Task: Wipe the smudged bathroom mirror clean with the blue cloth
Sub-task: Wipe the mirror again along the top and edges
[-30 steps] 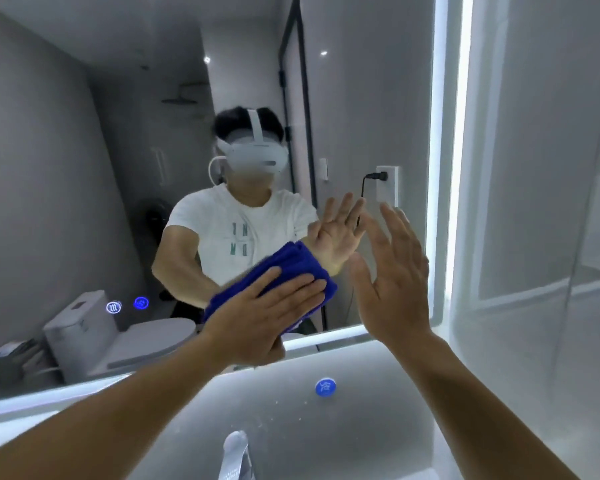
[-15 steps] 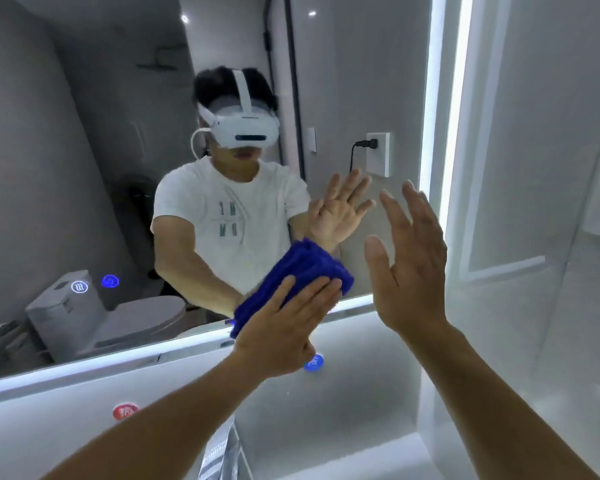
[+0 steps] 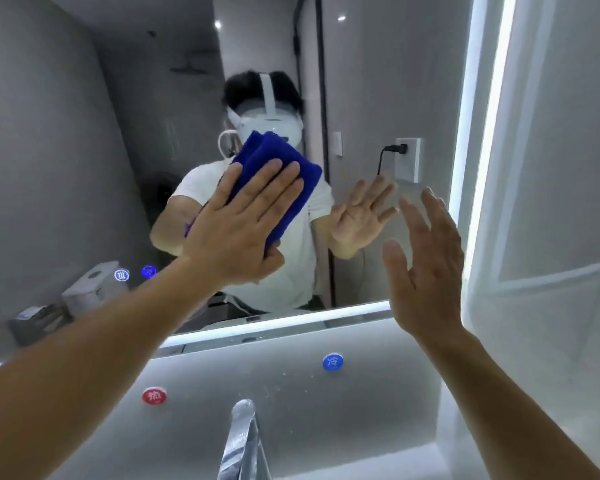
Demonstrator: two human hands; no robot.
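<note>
While left hand (image 3: 243, 226) presses blue cloth (image 3: 286, 157) flat on mirror (image 3: 84, 140), right hand (image 3: 426, 268) spread, empty; faucet (image 3: 241, 441) below.

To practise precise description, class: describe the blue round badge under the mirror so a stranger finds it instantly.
Find the lit lower edge of the mirror. On the grey wall beneath, above the faucet, sit two round badges. Pick the blue badge, rightmost; the red badge lies left.
</note>
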